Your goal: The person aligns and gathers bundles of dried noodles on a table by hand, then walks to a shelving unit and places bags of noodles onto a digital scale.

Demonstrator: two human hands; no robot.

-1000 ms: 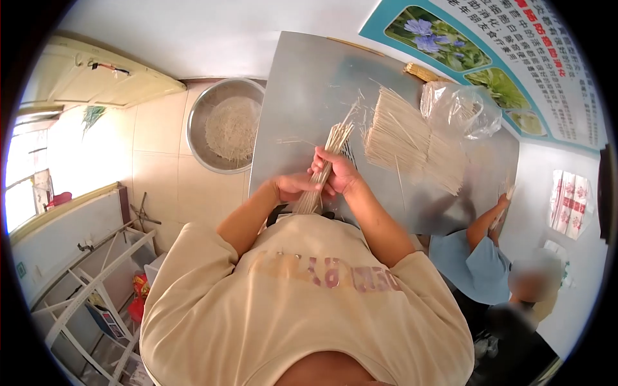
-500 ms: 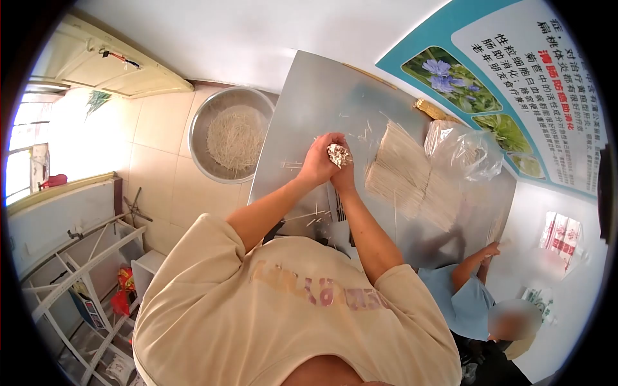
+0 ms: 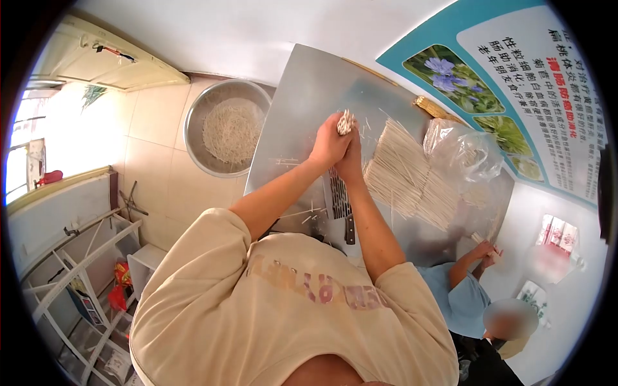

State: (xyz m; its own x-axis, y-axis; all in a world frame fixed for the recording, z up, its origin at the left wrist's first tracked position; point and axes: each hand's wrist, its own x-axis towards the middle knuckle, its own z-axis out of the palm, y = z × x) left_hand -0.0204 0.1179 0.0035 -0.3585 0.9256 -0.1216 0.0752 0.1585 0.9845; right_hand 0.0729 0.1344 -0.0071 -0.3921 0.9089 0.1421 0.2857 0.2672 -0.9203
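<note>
A bundle of thin dried noodles [image 3: 346, 122] is gripped in both hands above the steel table. Its pale cut ends stick out at the top of the fists; the rest is hidden by the fingers. My left hand [image 3: 329, 140] is wrapped round the bundle. Pressed against it from the right and below, my right hand [image 3: 350, 161] is closed on the same bundle. A broad-bladed knife [image 3: 349, 230] with a black riveted handle lies close to my right forearm. To the right of the hands spreads a large layer of straight dried noodles [image 3: 402, 170].
A metal basin [image 3: 192, 151] of noodle pieces stands left of the steel table [image 3: 309, 80]. Noodle scraps lie near the knife. A clear plastic bag [image 3: 473, 154] rests by the wall. At the right, a co-worker in blue [image 3: 454, 299] holds a small noodle bundle.
Both my hands have risen slightly away from me, and the bundle's end now tilts more upward. More of the knife shows. The co-worker's hands have shifted, with noodles visible in them.
</note>
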